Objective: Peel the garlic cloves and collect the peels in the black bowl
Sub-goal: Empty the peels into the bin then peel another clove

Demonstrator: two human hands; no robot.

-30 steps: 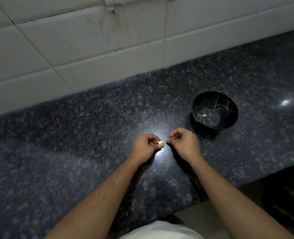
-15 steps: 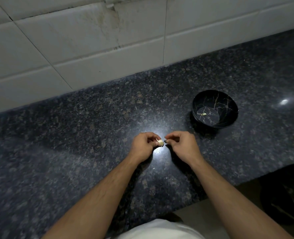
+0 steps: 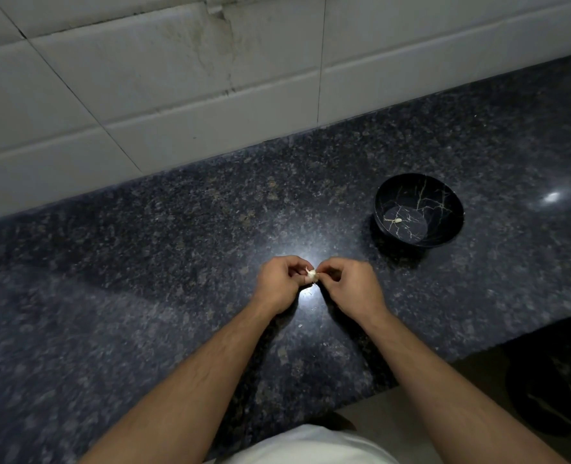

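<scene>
A small pale garlic clove sits between my two hands, just above the dark granite counter. My left hand grips the clove with curled fingers. My right hand meets it from the right, and its fingertips pinch the clove's skin. The black bowl with thin gold veins stands on the counter to the right of and beyond my hands. One small pale peel scrap lies on its bottom.
The speckled granite counter runs to a white tiled wall at the back. A tiny pale fleck lies on the counter below my hands. The counter's front edge drops off at the lower right, where a dark object sits on the floor.
My right hand has closed the gap to my left hand and now pinches the clove's skin. The bowl has not moved.
</scene>
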